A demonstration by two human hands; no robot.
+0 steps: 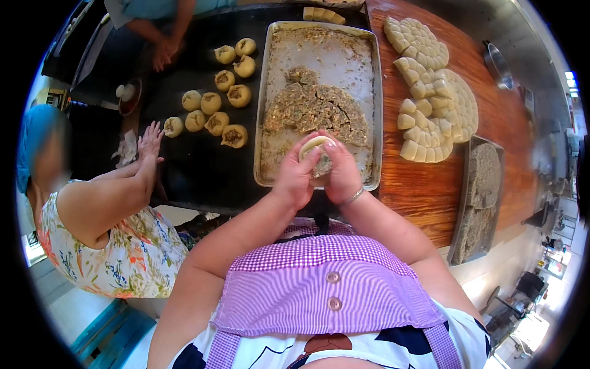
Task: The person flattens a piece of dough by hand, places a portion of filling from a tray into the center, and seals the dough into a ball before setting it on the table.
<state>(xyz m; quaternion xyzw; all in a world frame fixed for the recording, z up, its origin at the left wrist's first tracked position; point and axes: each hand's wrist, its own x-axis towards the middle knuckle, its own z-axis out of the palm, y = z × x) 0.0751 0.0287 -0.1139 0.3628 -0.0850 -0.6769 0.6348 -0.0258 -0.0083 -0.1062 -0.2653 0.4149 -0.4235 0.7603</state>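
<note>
Both my hands meet over the near edge of a large metal tray [283, 52]. Between them is a cupped piece of pale dough [316, 143] with crumbly grey-brown filling [321, 165] showing in it. My left hand [296, 175] curls round its left side, thumb on the dough. My right hand [342, 171] wraps the other side, its thumb near the rim. The fingers beneath are hidden. Just beyond my hands, a broken mass of the same filling [316, 107] lies in the tray.
Several filled dough balls [238, 95] sit on the black surface at left. Cut dough pieces [455, 104] lie on the wooden table, beside a filling-loaded pan [483, 175] and a metal bowl [498, 64]. A co-worker's hands [150, 142] rest at left; another person's hands [165, 52] are beyond.
</note>
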